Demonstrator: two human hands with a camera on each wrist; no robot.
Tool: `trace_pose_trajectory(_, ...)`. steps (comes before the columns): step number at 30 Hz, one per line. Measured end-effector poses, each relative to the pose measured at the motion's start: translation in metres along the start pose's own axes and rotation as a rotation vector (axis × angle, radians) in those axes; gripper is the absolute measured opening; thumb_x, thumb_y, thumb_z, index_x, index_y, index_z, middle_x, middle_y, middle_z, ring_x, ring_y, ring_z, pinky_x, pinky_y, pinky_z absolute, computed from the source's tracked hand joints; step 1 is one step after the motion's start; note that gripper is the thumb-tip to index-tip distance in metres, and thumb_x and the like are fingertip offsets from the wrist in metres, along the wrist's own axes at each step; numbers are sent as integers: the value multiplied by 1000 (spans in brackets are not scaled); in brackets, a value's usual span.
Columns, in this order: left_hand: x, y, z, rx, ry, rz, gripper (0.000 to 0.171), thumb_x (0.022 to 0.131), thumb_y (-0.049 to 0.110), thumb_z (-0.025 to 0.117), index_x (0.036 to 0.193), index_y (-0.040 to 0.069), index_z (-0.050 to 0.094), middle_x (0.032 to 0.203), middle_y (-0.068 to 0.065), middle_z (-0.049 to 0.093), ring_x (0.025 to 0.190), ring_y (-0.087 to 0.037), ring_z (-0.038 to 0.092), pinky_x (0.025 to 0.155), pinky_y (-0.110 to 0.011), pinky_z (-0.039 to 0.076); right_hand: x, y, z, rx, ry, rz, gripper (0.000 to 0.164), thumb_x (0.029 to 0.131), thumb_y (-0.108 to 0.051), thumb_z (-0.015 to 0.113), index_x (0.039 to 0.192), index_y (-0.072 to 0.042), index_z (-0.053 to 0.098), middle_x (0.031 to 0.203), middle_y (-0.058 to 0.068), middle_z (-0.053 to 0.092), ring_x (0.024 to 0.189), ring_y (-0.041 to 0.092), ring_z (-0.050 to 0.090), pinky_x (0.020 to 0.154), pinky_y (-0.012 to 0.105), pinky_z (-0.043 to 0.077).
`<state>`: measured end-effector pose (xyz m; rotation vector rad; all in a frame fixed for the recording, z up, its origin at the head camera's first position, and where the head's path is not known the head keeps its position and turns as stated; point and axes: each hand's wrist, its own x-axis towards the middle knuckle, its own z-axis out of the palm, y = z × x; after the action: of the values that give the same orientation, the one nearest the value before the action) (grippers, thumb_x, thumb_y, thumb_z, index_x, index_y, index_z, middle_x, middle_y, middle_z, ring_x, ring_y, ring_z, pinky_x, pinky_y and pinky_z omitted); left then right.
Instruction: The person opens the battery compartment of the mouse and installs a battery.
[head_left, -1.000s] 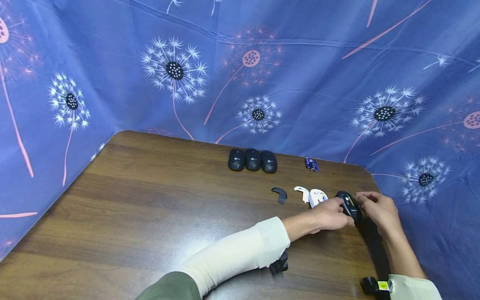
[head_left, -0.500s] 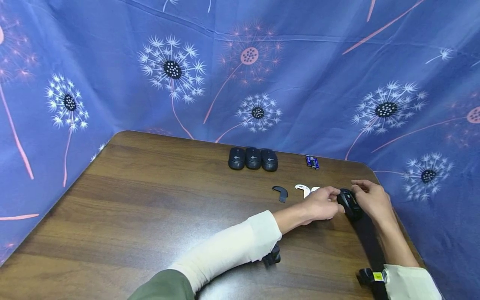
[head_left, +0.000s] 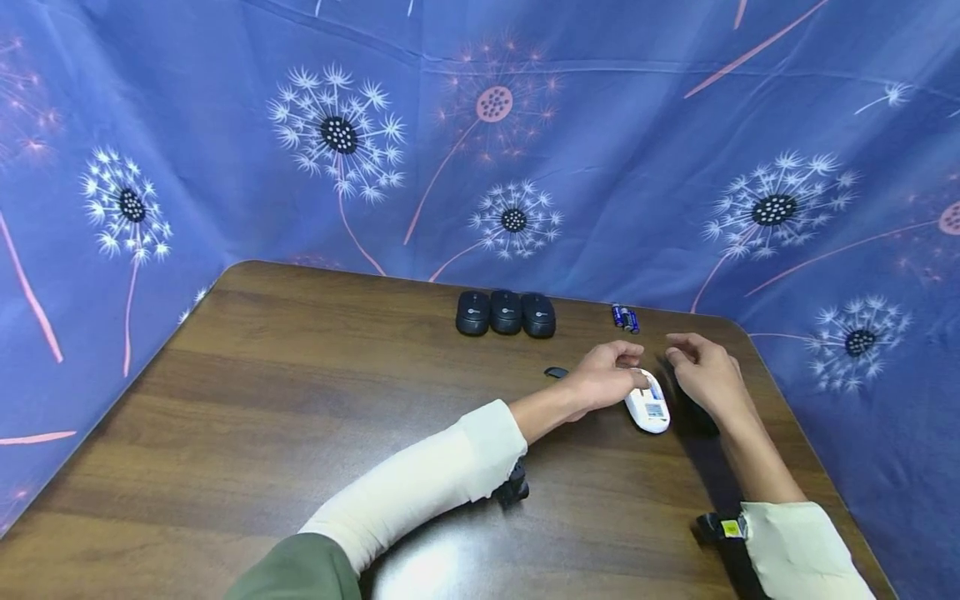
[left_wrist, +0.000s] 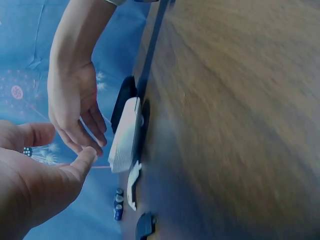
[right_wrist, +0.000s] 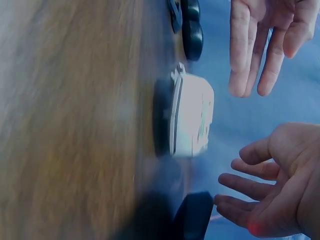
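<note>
A white computer mouse [head_left: 649,410] lies underside up on the table, its battery bay uncovered. My left hand [head_left: 606,379] hovers at its left with fingers relaxed and nothing in them. To the right of the mouse, my right hand [head_left: 703,377] is raised with loosely bent, bare fingers. Mostly hidden below that hand in the head view is a black mouse [head_left: 699,417]; the right wrist view shows part of that black mouse [right_wrist: 195,215] near the fingertips. A white battery cover [left_wrist: 132,185] lies beside the white mouse, and a black battery cover [head_left: 556,372] lies farther left.
Three black mice [head_left: 506,313] stand side by side at the back of the wooden table [head_left: 337,392]. Several blue batteries [head_left: 626,318] lie near the back right. A blue dandelion-print cloth [head_left: 420,150] hangs behind the table.
Both hands have come away from the black mouse, which they held between them, and moved left. My left hand now hovers by the white mouse, which shows more fully.
</note>
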<state>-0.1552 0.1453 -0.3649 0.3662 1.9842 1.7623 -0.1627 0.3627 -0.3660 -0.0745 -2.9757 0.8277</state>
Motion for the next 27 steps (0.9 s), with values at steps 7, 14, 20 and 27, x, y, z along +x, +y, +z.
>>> trace_pose_trajectory(7, -3, 1, -20, 6, 45, 1, 56, 103, 9, 75, 158, 10, 62, 163, -7, 65, 153, -23, 61, 121, -26, 55, 9, -21, 10, -4, -36, -16, 49, 118, -26, 50, 157, 2, 60, 154, 33, 65, 143, 60, 58, 113, 76, 50)
trace_pose_trajectory(14, -4, 1, -46, 11, 67, 13, 56, 107, 10, 70, 162, 8, 58, 165, -9, 62, 157, -27, 56, 123, -35, 57, 15, -40, 19, -4, -117, -28, 50, 118, -26, 50, 162, -1, 56, 163, 33, 57, 157, 62, 43, 122, 81, 42)
trace_pose_trajectory(20, -6, -3, -57, 23, 69, 32, 58, 106, 9, 69, 163, 5, 56, 166, -15, 60, 158, -30, 56, 126, -36, 55, 17, -56, 32, -12, -114, -79, 48, 118, -26, 52, 159, -2, 59, 160, 30, 62, 145, 60, 57, 111, 76, 52)
trace_pose_trajectory(27, -9, -8, -70, 39, 60, 12, 59, 109, 10, 66, 166, 5, 53, 168, -16, 57, 159, -32, 54, 130, -43, 52, 17, -77, 46, -6, -182, -101, 52, 120, -30, 48, 165, -5, 54, 160, 28, 63, 128, 46, 68, 98, 59, 59)
